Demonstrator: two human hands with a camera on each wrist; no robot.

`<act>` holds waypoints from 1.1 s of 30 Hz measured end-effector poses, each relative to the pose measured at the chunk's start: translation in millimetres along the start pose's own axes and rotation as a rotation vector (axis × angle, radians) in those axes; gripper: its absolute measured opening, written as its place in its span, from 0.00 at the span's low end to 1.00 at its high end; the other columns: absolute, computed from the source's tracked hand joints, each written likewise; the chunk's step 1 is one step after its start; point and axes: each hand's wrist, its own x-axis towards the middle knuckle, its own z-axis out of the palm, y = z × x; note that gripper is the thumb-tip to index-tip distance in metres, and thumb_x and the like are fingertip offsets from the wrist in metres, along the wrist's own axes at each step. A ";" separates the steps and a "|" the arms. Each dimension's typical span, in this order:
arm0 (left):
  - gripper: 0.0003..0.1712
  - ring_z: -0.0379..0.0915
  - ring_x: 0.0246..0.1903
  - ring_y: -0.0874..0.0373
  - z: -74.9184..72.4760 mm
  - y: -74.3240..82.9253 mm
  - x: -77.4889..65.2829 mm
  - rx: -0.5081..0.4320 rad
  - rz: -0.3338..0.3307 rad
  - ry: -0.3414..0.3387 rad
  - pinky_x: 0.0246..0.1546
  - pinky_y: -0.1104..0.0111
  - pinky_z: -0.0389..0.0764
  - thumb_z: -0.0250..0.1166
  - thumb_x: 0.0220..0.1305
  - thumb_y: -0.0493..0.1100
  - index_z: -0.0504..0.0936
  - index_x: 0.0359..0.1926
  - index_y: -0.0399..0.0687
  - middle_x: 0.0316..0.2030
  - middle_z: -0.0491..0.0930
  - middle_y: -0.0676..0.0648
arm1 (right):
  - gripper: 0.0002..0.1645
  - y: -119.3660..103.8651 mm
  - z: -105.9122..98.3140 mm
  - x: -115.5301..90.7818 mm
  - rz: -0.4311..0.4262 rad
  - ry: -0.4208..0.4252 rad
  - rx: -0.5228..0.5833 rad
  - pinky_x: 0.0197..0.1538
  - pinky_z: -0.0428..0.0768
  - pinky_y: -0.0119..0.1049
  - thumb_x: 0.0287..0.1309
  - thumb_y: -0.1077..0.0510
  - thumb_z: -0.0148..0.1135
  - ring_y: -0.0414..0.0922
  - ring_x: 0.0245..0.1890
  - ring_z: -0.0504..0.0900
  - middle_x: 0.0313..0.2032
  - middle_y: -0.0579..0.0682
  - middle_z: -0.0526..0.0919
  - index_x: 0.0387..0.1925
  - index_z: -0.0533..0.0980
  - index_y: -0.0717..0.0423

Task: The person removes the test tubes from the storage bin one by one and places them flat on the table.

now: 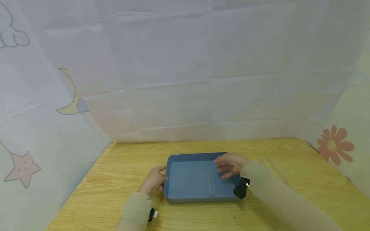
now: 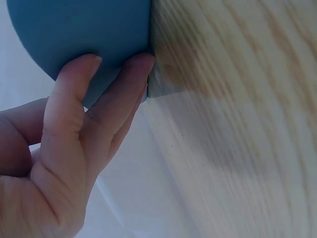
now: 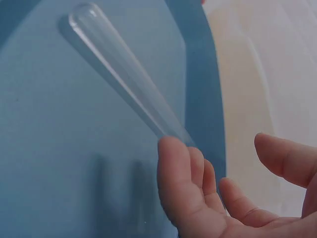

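A shallow blue tray [image 1: 188, 179] with rounded corners sits on the wooden table. Inside it lies a clear test tube [image 1: 209, 179], its rounded end showing in the right wrist view. My left hand [image 1: 154, 181] holds the tray's left side, with fingertips [image 2: 141, 64] against the outer wall close to the tabletop. Over the right part of the tray, my right hand [image 1: 231, 163] is held with fingers loosely spread and nothing between them. Its fingertips [image 3: 171, 153] overlap one end of the tube in the right wrist view.
Thin, clear, tube-like pieces [image 1: 278, 173] lie on the wooden table [image 1: 130, 160] to the right, partly behind the right sleeve. A pale sheet [image 1: 173, 64] with printed drawings hangs behind the table and along both sides.
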 end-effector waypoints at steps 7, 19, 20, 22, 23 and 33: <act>0.33 0.67 0.14 0.60 0.0 -1.4 -0.1 0.000 0.003 -0.007 0.16 0.70 0.71 0.56 0.65 0.25 0.61 0.70 0.32 0.34 0.80 0.41 | 0.31 -0.6 16.4 5.6 0.072 0.047 -0.074 0.45 0.80 0.56 0.68 0.63 0.54 0.59 0.43 0.78 0.53 0.76 0.70 0.64 0.57 0.78; 0.33 0.68 0.15 0.59 1.3 -2.7 -1.3 -0.025 0.005 -0.018 0.15 0.71 0.70 0.56 0.65 0.25 0.61 0.70 0.32 0.33 0.80 0.41 | 0.38 -2.4 26.9 10.2 0.141 0.049 -0.260 0.38 0.83 0.50 0.61 0.61 0.63 0.53 0.34 0.79 0.42 0.67 0.77 0.65 0.58 0.77; 0.33 0.68 0.15 0.59 1.3 -2.7 -1.2 -0.026 0.004 -0.017 0.15 0.71 0.70 0.56 0.65 0.25 0.61 0.70 0.33 0.33 0.79 0.41 | 0.38 -3.1 28.0 10.2 0.140 0.050 -0.284 0.38 0.83 0.49 0.61 0.61 0.64 0.53 0.33 0.79 0.41 0.67 0.77 0.64 0.59 0.77; 0.33 0.68 0.16 0.59 1.5 -2.4 -0.8 -0.021 0.003 -0.017 0.15 0.71 0.70 0.56 0.65 0.25 0.61 0.70 0.32 0.31 0.79 0.41 | 0.38 -4.1 29.9 11.3 0.142 0.053 -0.313 0.37 0.83 0.49 0.60 0.61 0.65 0.52 0.33 0.79 0.41 0.66 0.77 0.64 0.60 0.76; 0.33 0.68 0.16 0.59 1.4 -2.1 -0.8 -0.018 0.002 -0.016 0.15 0.71 0.70 0.56 0.65 0.25 0.61 0.70 0.32 0.31 0.79 0.42 | 0.38 -4.2 30.9 12.1 0.143 0.053 -0.322 0.37 0.83 0.49 0.59 0.61 0.66 0.52 0.33 0.79 0.40 0.66 0.77 0.63 0.61 0.76; 0.33 0.68 0.15 0.59 -1.3 -2.9 0.0 -0.025 0.005 -0.017 0.15 0.71 0.70 0.56 0.65 0.24 0.61 0.70 0.32 0.33 0.79 0.41 | 0.33 -0.3 30.1 30.1 0.156 0.005 -0.408 0.32 0.84 0.48 0.56 0.61 0.68 0.48 0.27 0.76 0.40 0.63 0.76 0.59 0.69 0.72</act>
